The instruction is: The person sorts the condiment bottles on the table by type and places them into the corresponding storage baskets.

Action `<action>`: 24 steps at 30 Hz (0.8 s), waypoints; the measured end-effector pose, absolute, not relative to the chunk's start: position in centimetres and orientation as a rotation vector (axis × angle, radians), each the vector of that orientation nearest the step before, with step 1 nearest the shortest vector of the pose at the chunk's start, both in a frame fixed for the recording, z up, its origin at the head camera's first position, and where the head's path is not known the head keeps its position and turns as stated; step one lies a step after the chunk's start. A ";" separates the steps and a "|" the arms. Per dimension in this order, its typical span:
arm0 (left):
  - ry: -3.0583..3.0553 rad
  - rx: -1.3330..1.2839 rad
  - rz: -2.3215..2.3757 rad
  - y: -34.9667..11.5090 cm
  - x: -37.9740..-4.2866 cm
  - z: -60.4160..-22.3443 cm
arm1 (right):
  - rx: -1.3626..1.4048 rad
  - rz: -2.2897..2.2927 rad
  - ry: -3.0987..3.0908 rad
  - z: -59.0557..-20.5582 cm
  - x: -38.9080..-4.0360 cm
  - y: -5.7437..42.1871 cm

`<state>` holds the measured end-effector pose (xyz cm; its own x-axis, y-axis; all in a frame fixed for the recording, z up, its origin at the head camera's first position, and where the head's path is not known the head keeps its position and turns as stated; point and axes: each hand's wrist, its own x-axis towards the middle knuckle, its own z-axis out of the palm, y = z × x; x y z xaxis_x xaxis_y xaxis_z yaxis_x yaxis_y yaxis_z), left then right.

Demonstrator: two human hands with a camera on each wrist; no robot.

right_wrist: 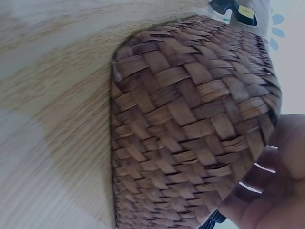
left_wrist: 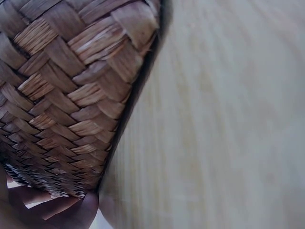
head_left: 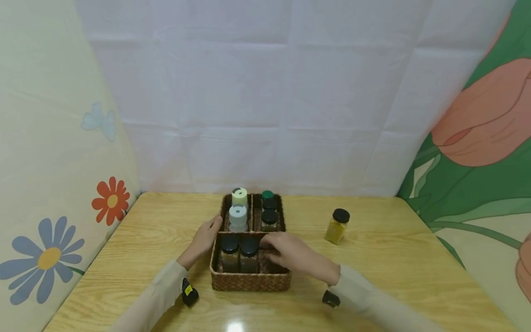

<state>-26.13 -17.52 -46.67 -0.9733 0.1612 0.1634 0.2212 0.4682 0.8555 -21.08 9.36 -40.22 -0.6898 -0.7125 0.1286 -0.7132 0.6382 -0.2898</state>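
Note:
A brown woven basket (head_left: 250, 282) with divided compartments stands on the table. My left hand (head_left: 204, 239) rests against its left outer wall; in the left wrist view the fingertips (left_wrist: 86, 210) touch the weave low down. My right hand (head_left: 292, 251) reaches over the right rim into the front section, fingers bent downward. I cannot tell whether those fingers hold anything. To their left stand two dark-lidded jars (head_left: 230, 256) side by side. In the right wrist view, a black ridged lid (right_wrist: 213, 219) shows just past the fingers, partly hidden by the basket wall.
The back left compartment holds a white-capped bottle (head_left: 238, 216) and a pale yellow-capped one (head_left: 239, 196). At the back right are a black-lidded jar (head_left: 269, 219) and a green lid (head_left: 267, 196). A yellow-filled jar (head_left: 337, 227) with a black lid stands on the wooden table (head_left: 394, 258).

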 end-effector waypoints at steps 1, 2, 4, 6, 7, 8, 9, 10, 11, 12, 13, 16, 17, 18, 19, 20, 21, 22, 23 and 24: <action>-2.646 -0.344 -1.550 -17.5 -26.1 -46.7 | 1.241 0.490 -2.825 -40.3 -21.1 9.5; -2.648 -0.345 -1.550 -17.6 -26.1 -46.7 | 1.242 0.482 -2.810 -40.4 -21.2 9.6; -2.652 -0.348 -1.554 -17.6 -26.1 -46.6 | 1.248 0.475 -2.771 -40.6 -21.2 9.8; -2.654 -0.346 -1.561 -17.6 -26.1 -46.6 | 1.245 0.480 -2.734 -40.8 -21.3 10.0; -2.654 -0.346 -1.561 -17.7 -26.0 -46.6 | 1.238 0.499 -2.720 -40.9 -21.3 10.0; -2.654 -0.347 -1.561 -17.7 -26.0 -46.6 | 1.229 0.517 -2.707 -41.0 -21.3 10.1; -2.651 -0.351 -1.560 -17.7 -26.0 -46.6 | 1.219 0.528 -2.695 -41.0 -21.4 10.2; -2.650 -0.352 -1.558 -17.7 -26.0 -46.6 | 1.206 0.541 -2.685 -41.0 -21.4 10.3; -2.649 -0.355 -1.556 -17.6 -26.0 -46.5 | 1.195 0.555 -2.678 -40.9 -21.4 10.4; -2.648 -0.354 -1.560 -17.6 -26.0 -46.5 | 1.185 0.572 -2.667 -40.9 -21.4 10.5; -2.644 -0.356 -1.556 -17.6 -26.1 -46.6 | 1.179 0.583 -2.656 -40.9 -21.4 10.6; -2.643 -0.344 -1.568 -17.5 -26.1 -46.5 | 1.162 0.613 -2.612 -40.8 -21.3 10.9; -2.641 -0.345 -1.568 -17.5 -26.1 -46.5 | 1.157 0.621 -2.595 -40.8 -21.3 11.0; -2.640 -0.342 -1.571 -17.5 -26.1 -46.5 | 1.156 0.626 -2.569 -40.8 -21.2 11.1; -2.639 -0.345 -1.569 -17.5 -26.0 -46.5 | 1.152 0.626 -2.548 -40.8 -21.2 11.2; -2.642 -0.341 -1.575 -17.5 -26.0 -46.5 | 1.149 0.624 -2.529 -40.8 -21.1 11.3; -2.641 -0.341 -1.576 -17.5 -26.0 -46.5 | 1.147 0.616 -2.511 -40.8 -21.1 11.4; -2.641 -0.341 -1.575 -17.5 -26.0 -46.5 | 1.149 0.606 -2.490 -40.7 -21.1 11.5; -2.640 -0.343 -1.575 -17.5 -26.0 -46.5 | 1.147 0.599 -2.479 -40.7 -21.0 11.6; -2.642 -0.342 -1.575 -17.5 -25.9 -46.5 | 1.144 0.589 -2.470 -40.7 -21.0 11.6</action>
